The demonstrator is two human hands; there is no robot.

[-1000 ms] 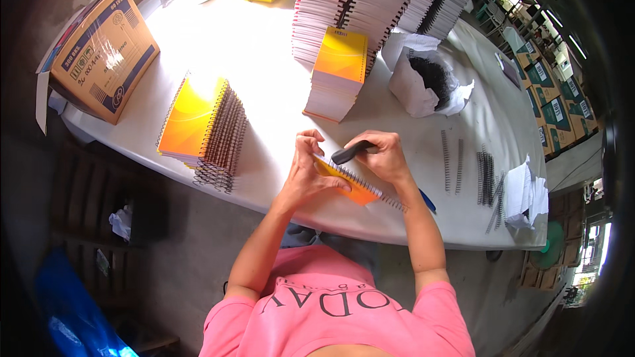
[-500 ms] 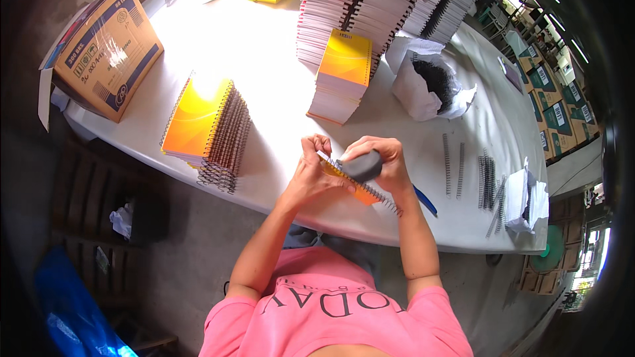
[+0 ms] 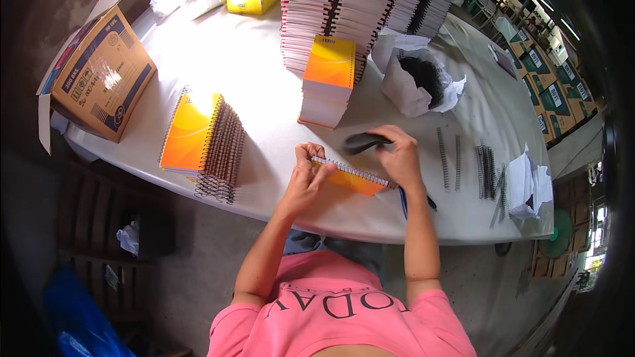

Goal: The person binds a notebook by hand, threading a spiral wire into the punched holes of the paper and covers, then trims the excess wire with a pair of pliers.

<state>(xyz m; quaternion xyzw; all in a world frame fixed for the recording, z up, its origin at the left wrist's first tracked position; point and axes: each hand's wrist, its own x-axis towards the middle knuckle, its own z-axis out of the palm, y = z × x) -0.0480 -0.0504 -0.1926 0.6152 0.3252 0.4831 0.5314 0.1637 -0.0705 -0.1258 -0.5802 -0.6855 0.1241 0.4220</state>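
My left hand (image 3: 309, 175) is closed on an orange and yellow notebook (image 3: 356, 181), tilted above the table's near edge. A dark wire coil (image 3: 370, 176) runs along the notebook's upper edge, and its end shows past the corner. My right hand (image 3: 401, 157) grips a dark, rounded tool (image 3: 364, 143), whose exact kind I cannot make out. The tool is held just above the coil, apart from it. Beside my right wrist lies a hand tool with blue handles (image 3: 431, 203), partly hidden by the arm.
Coil-bound notebooks (image 3: 192, 135) stand stacked at left, near a cardboard box (image 3: 106, 79). Ahead are a stack of orange-covered pads (image 3: 324, 102) and tall piles of bound books (image 3: 311, 26). Loose coils (image 3: 486, 172) lie at right, between paper-wrapped bundles (image 3: 395, 86) of black coils.
My right hand has lifted the dark tool up off the notebook's coil. The notebook's coiled edge is now more exposed, and my left hand has shifted slightly down along it.
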